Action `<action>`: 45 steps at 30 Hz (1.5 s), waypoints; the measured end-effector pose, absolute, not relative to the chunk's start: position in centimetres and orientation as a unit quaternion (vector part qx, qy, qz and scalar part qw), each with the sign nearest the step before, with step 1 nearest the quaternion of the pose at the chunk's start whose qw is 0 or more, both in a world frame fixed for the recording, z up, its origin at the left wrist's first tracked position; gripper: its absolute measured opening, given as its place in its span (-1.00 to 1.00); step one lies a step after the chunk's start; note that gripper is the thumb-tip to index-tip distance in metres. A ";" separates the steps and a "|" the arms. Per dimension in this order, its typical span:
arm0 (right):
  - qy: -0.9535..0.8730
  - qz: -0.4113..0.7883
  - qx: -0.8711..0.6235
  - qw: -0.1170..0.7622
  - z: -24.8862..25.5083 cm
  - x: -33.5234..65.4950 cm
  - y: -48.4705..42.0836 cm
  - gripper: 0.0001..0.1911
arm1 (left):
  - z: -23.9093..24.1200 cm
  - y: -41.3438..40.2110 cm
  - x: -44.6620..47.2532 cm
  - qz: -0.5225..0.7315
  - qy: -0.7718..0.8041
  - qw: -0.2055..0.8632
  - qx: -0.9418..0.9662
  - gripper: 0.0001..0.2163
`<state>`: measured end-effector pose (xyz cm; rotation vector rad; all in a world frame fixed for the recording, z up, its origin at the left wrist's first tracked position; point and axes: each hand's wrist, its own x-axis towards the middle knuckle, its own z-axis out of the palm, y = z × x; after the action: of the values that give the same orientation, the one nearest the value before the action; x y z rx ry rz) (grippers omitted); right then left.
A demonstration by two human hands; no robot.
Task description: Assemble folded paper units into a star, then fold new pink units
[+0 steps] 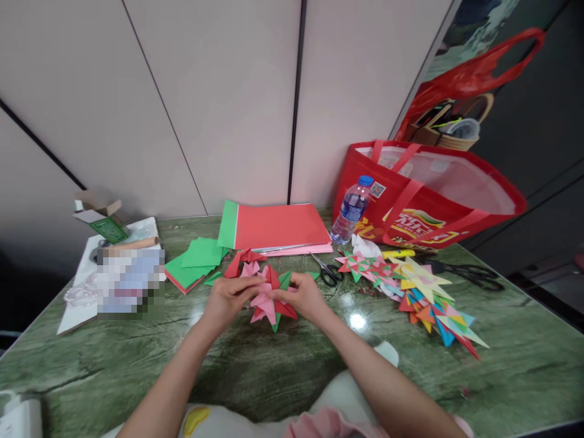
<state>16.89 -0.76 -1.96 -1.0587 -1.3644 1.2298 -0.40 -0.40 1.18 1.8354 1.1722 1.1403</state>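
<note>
Far L of the desk [137,377], a small green box [112,230] on a white board [75,304]. Next, green sheets [198,252], loosely stacked w/ a bit of red underneath. Red folds [237,264] just behind the L hand; can't tell if joined on. L hand [232,298] itself: forearm slanting in from the near edge, back of hand up, thumb & fingers pinching the star [263,303] nr its upper L. Star's pink/red/green folded paper, right btwn the hands, below & inward of the fingertips; points go all ways, so no clear long axis. Neither hand's nearer, both are on it. R hand [303,298] roughly mirrors: forearm angled in from the R, thumb in front, fingers curled behind, gripping the upper R side by a green bit. Then scissors [327,269], a bottle [350,210] in front of the red bag [456,182], & more paper stars [422,292] in a row
</note>
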 end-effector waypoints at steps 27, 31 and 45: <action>-0.555 0.515 -0.417 0.503 -1.5 16.8 -0.7 -0.67 | 2.4 -0.6 0.0 0.418 0.471 0.384 0.675 -0.92; -0.560 0.518 -0.412 0.498 -1.6 16.9 -0.6 -0.67 | 2.7 -0.7 0.1 0.408 0.473 0.411 0.664 -0.90; -0.576 0.503 -0.422 0.488 -2.0 17.2 -0.4 -0.66 | 1.3 -0.3 -0.7 0.382 0.449 0.415 0.693 -0.90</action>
<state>17.19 -0.42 -1.95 -1.0265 -1.3997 1.2225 -0.74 -0.32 1.32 1.7424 1.1283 0.9591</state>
